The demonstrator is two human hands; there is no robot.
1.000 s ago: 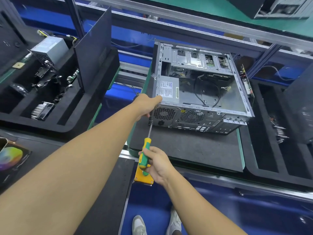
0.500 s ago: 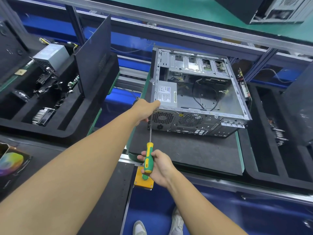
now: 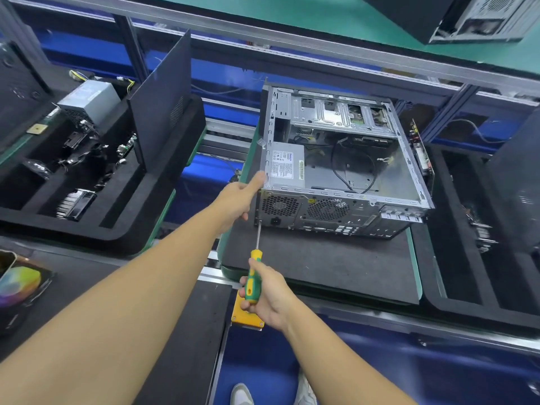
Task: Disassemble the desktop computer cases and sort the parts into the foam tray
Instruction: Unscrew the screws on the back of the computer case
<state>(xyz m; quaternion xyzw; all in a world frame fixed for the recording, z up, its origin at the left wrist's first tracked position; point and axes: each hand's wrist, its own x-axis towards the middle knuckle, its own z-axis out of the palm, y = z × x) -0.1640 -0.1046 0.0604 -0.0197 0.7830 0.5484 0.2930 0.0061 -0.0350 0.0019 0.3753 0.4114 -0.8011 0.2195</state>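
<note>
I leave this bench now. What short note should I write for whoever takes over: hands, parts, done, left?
Left hand grips the near corner of the computer case. Right hand holds the screwdriver, tip at the rear panel, left edge.
The case lies open on the black mat, power supply and cables inside.
Done: case opened; the foam tray at left holds some parts.
Left: probably unscrew the power supply, then sort the rest.
</note>
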